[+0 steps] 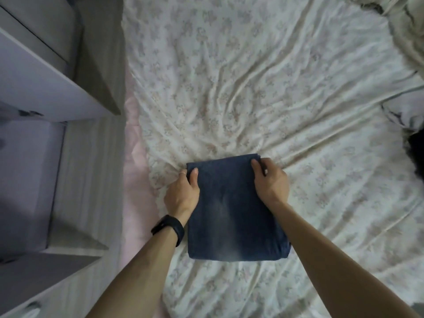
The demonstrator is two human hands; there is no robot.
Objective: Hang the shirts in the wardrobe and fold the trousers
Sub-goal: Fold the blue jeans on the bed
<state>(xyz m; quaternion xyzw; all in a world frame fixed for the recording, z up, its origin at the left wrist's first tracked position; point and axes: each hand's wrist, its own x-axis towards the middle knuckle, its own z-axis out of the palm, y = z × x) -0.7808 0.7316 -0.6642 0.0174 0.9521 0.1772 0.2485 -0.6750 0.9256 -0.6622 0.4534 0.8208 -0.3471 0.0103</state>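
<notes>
A pair of dark blue denim trousers (231, 214) lies folded into a compact rectangle on the bed, near its front left part. My left hand (182, 193) grips the trousers' far left corner, thumb on top and fingers tucked under the edge. My right hand (270, 180) grips the far right corner the same way, thumb on the cloth. A black watch is on my left wrist. No shirts can be made out for certain.
The bed sheet (275, 88) is cream with a faint flower print and heavily wrinkled. A pale wardrobe or shelf unit (46, 88) stands along the left. Crumpled bedding or clothes (403, 31) lie at the far right, with a dark item (415, 154) at the right edge.
</notes>
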